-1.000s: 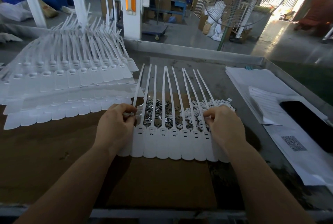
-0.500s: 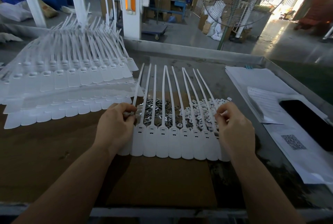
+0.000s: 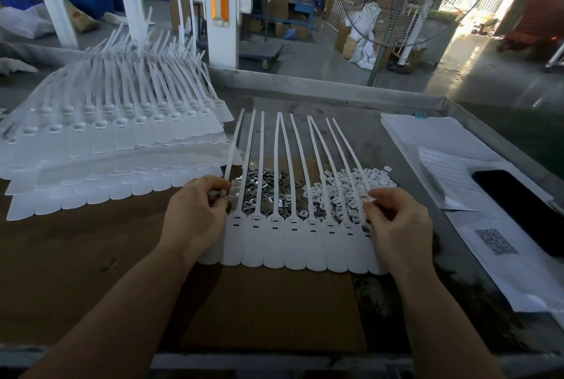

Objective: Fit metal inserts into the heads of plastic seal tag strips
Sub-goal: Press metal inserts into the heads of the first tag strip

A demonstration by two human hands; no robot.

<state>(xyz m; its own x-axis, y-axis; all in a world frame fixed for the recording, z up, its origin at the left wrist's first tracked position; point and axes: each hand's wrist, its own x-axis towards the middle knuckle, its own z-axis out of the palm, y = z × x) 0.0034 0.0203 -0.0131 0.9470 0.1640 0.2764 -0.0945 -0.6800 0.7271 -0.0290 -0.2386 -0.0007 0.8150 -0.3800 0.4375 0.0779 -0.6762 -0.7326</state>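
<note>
Head view: strip sheet [image 3: 293,244] lay flat on the table [image 3: 351,104], heads toward the person for reach; left hand [image 3: 195,220] pinched the leftmost strip, likely steadying it; right hand [image 3: 396,226], fingers curled, seemed to pinch a small part; metal inserts [image 3: 262,186] piled just behind the heads.

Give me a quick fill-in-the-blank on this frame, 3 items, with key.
1. The metal inserts lie in a loose pile to the ____ of the white caps.
2. The left hand holds the ____ end of the strip row.
3. The black phone rests on ____ at the table's right side.

Missing words: left; left; papers
</note>
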